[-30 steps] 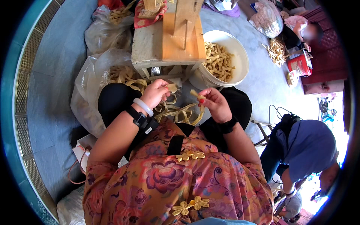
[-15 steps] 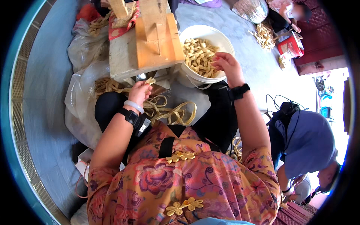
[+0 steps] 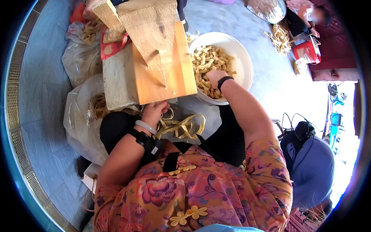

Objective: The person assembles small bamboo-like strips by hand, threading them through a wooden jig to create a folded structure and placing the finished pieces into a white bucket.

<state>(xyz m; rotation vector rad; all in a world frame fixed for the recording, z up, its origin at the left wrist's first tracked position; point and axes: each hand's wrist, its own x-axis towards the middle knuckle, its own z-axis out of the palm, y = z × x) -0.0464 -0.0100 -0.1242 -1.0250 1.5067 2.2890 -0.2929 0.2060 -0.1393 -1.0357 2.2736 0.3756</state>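
My right hand [image 3: 217, 77] reaches into a white bucket [image 3: 244, 65] full of short, pale yellow folded pieces [image 3: 206, 61]. Its fingertips are sunk among them and hidden. My left hand [image 3: 155, 111] is at the front edge of a wooden board [image 3: 176, 83], its fingers curled in and partly covered by the edge. What they hold, if anything, does not show. Long flat yellowish strips [image 3: 183, 125] hang in loops over my lap beside that hand. A wedge-shaped wooden block [image 3: 148, 29] with a small peg stands on the board.
The board rests on a pale bench [image 3: 119, 85]. Clear plastic bags [image 3: 83, 116] with more strips stand on the left. A red container [image 3: 305, 53] and a pile of strips [image 3: 281, 38] lie far right near a seated person [image 3: 305, 17]. Another person [image 3: 315, 166] sits close on my right.
My right hand has gone down into the pieces in the bucket. My left hand has moved up to the board's edge, and the pale piece it held no longer shows.
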